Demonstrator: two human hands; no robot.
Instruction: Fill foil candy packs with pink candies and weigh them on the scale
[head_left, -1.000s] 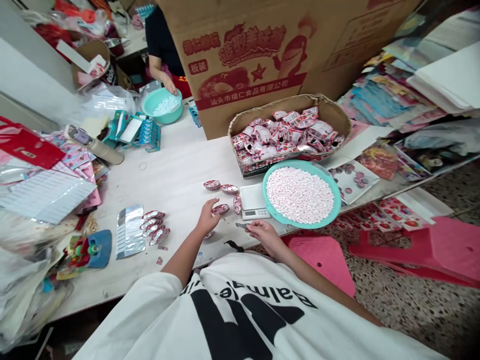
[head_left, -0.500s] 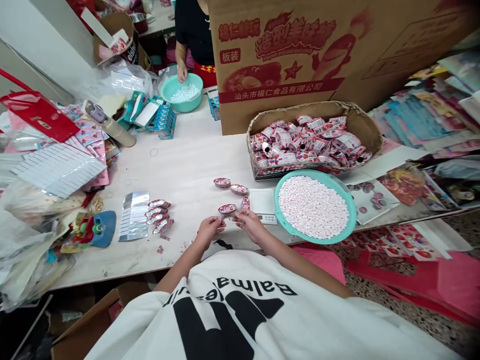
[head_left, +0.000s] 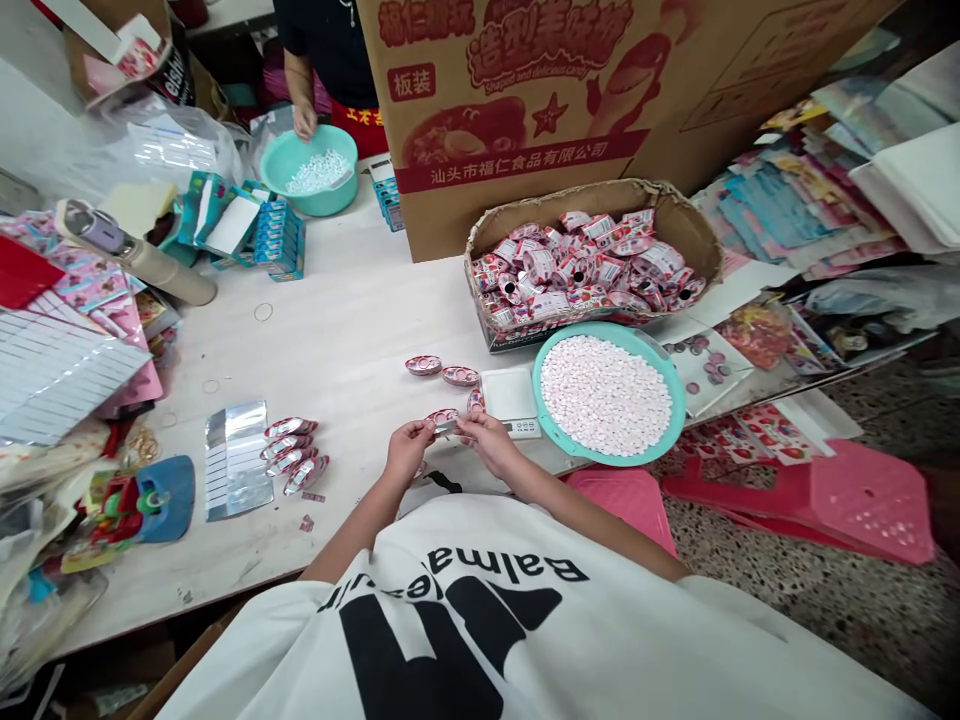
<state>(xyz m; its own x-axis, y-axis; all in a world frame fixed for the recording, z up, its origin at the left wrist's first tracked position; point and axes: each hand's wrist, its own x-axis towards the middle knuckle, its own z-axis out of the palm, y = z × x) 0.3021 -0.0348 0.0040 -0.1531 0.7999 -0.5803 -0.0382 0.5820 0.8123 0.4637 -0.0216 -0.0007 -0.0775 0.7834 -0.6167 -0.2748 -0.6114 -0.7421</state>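
Observation:
My left hand (head_left: 409,448) and my right hand (head_left: 489,442) pinch the two ends of a small silvery strip (head_left: 446,427) between them, low over the table's near side; its exact kind is not clear. Just beyond my fingers lie several pink oval candy packs, among them one pack (head_left: 424,365) and another (head_left: 460,376). To the left, several more oval packs (head_left: 289,448) sit in a column beside a silver label sheet (head_left: 238,470). Right of my right hand is a small white scale (head_left: 508,395), close to a teal basin (head_left: 541,425) of small white candies.
An open carton (head_left: 480,300) full of pink packs stands behind the basin, with a large printed box (head_left: 525,190) at its back. Across the table, a co-worker's hand (head_left: 304,120) rests over another teal basin (head_left: 326,200). A bottle (head_left: 180,275) lies at left.
My view has shifted, so the table's things sit further left and slightly differently. Both hands have come closer together on the silvery strip.

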